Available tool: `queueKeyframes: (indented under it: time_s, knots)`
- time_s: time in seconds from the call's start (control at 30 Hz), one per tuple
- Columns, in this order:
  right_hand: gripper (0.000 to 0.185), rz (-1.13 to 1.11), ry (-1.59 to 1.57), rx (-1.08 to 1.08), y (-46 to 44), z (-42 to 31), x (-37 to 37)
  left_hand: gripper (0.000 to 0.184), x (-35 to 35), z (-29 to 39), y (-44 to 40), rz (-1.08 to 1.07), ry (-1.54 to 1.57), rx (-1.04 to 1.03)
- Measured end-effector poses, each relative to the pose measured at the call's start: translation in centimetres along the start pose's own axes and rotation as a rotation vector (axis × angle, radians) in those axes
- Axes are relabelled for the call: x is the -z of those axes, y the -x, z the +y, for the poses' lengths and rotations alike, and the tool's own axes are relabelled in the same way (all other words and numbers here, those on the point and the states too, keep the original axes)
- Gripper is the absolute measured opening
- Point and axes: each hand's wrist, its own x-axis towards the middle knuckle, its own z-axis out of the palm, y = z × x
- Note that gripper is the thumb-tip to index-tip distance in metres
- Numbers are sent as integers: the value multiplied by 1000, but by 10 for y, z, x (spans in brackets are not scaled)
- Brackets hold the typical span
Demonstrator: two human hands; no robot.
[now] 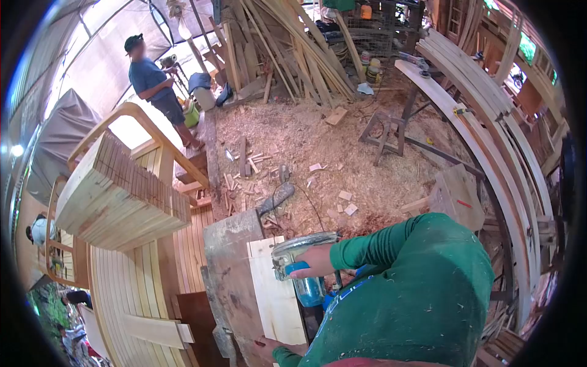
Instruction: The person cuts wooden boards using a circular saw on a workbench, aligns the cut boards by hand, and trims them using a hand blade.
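Observation:
My right hand (315, 262), in a green sleeve, is closed round the handle of a blue circular saw (312, 292). The saw lies over the right side of a pale wooden board (275, 300), which rests on a worn brown work surface (229, 263). At the board's lower end, my left hand (264, 347) holds its edge, partly cut off from view by the green sleeve. A dark cord runs from near the saw towards the sawdust-covered ground.
Stacked slats (125, 196) and a slatted wooden bench (134, 287) stand left. A person (153, 79) stands at upper left; another (41, 231) is at the far left. Offcuts and a small stand (385, 136) lie ahead. Long planks (483, 134) line the right.

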Motion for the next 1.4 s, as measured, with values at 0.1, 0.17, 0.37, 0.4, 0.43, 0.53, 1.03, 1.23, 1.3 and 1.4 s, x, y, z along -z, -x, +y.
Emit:
queueKeyframes:
  time_s: [0.1, 0.17, 0.37, 0.4, 0.43, 0.53, 1.03, 1.23, 1.3, 1.4]
  knots:
    - [74, 15, -5, -3, -2, 3, -3, 53, -12, -14, -10, 69, 82, 11]
    - [73, -12, -21, -25, -1, 1, -1, 53, -17, -18, -14, 73, 82, -1]
    - [75, 47, -7, 30, -3, 5, -6, 52, -20, -19, -15, 67, 79, -19]
    - [75, 51, -4, 30, -2, 5, -7, 52, -20, -19, -16, 68, 79, -23]
    - [75, 54, -1, 29, -3, 6, -8, 52, -20, -19, -16, 69, 81, -24]
    - [75, 38, -7, 14, -4, 7, -7, 52, -21, -22, -17, 73, 83, -26]
    - [73, 19, 2, 10, -4, 4, -3, 50, -22, -24, -14, 75, 85, -11]
    - [73, 1, 1, 12, -3, 2, 0, 50, -25, -28, -15, 86, 95, -5]
    - [73, -7, -8, 10, -4, 2, 1, 50, -26, -31, -16, 89, 95, -3]
    - [73, -15, -15, 14, -4, 2, 2, 50, -27, -35, -19, 89, 122, -8]
